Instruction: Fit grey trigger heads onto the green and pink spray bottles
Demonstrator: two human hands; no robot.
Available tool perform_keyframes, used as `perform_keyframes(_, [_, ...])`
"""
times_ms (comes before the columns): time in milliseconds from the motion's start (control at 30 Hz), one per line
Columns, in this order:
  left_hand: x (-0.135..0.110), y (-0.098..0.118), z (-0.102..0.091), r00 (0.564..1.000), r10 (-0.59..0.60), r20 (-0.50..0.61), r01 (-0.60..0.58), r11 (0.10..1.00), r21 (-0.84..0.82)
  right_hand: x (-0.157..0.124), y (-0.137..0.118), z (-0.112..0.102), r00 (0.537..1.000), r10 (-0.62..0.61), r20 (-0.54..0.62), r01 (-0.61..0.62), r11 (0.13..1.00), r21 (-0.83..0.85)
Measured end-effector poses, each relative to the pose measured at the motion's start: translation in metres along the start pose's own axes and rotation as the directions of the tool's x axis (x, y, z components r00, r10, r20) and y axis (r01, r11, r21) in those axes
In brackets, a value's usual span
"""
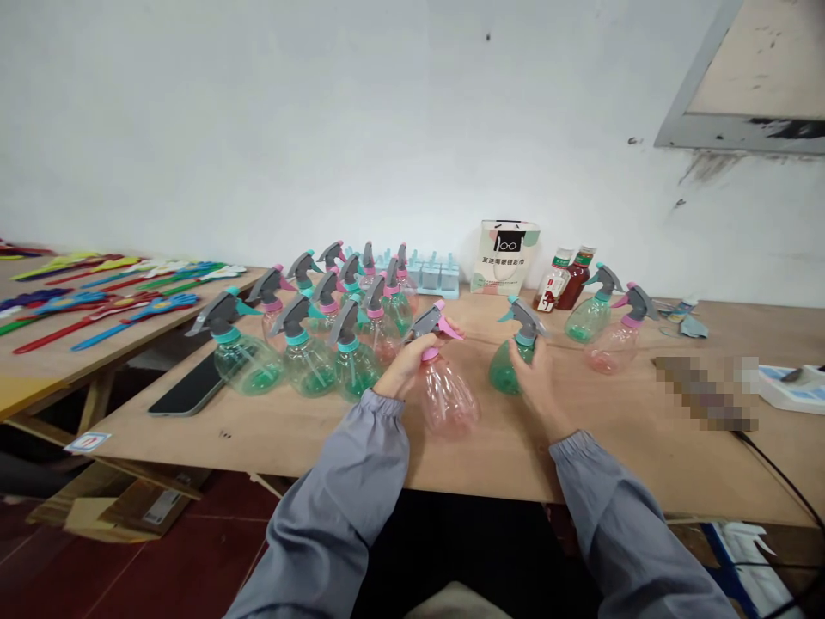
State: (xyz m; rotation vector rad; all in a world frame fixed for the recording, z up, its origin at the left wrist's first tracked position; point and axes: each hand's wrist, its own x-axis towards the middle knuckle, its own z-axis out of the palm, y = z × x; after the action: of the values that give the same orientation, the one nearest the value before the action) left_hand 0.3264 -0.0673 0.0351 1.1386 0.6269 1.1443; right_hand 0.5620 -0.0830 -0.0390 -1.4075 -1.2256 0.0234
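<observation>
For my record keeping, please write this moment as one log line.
left hand: holds pink spray bottle at neck; right hand: holds green spray bottle; phone: on table, left side

"互连网眼镜超市" is printed on the paper bag at the worktop's back edge; smaller lettering cannot be read.

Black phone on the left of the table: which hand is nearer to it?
Left. The left hand, holding a pink spray bottle, is right of the phone; the right hand, on a green spray bottle, is farther right.
</observation>
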Motion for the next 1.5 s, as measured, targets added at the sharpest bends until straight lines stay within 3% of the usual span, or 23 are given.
perform_keyframes(167, [0.0, 0.0, -0.004, 0.999, 0.043, -0.002, -0.043, 0.999, 0.007, 0.0, -0.001, 0.0, 1.0, -0.011, 0.001, 0.011, 1.0, -0.004])
perform_keyframes(267, [0.001, -0.003, -0.008, 0.988, 0.157, 0.009, -0.155, 0.968, 0.196, 0.0, 0.0, 0.001, 1.0, -0.012, 0.0, 0.012, 1.0, 0.007])
perform_keyframes(400, [0.008, -0.014, -0.01, 0.93, 0.366, 0.042, -0.341, 0.811, 0.475, 0.001, 0.001, 0.001, 0.999, -0.038, -0.003, 0.038, 0.999, 0.021])
perform_keyframes(633, [0.022, -0.031, -0.008, 0.885, 0.459, -0.08, -0.323, 0.727, 0.606, 0.001, 0.0, 0.001, 1.0, 0.015, -0.016, -0.016, 1.0, -0.015])
perform_keyframes(833, [-0.015, -0.041, -0.014, 0.838, 0.543, -0.049, -0.354, 0.611, 0.708, 0.002, 0.002, 0.002, 1.0, 0.018, -0.005, -0.018, 1.0, 0.003])
perform_keyframes(933, [-0.036, -0.05, -0.019, 0.899, 0.438, -0.029, -0.227, 0.52, 0.823, 0.002, 0.003, 0.001, 1.0, 0.018, 0.001, -0.018, 1.0, -0.003])
perform_keyframes(1000, [-0.037, -0.055, -0.018, 0.935, 0.351, -0.044, -0.139, 0.478, 0.867, 0.002, 0.004, 0.002, 1.0, 0.018, -0.002, -0.018, 1.0, -0.002])
perform_keyframes(1100, [-0.011, -0.058, -0.012, 0.943, 0.326, -0.069, -0.083, 0.428, 0.9, 0.002, 0.006, 0.003, 1.0, 0.003, -0.015, -0.003, 1.0, 0.014])
perform_keyframes(1267, [0.069, -0.058, 0.0, 0.913, 0.382, -0.143, 0.01, 0.33, 0.944, 0.002, 0.01, 0.004, 0.999, -0.02, -0.036, 0.021, 1.0, 0.016])
perform_keyframes(1400, [0.126, -0.055, 0.0, 0.923, 0.302, -0.239, 0.085, 0.446, 0.891, 0.001, 0.01, 0.002, 0.999, -0.039, -0.015, 0.039, 0.998, 0.039])
perform_keyframes(1500, [0.152, -0.049, -0.005, 0.923, 0.25, -0.293, 0.123, 0.531, 0.839, -0.001, 0.008, 0.002, 1.0, -0.025, -0.007, 0.026, 0.999, 0.027])
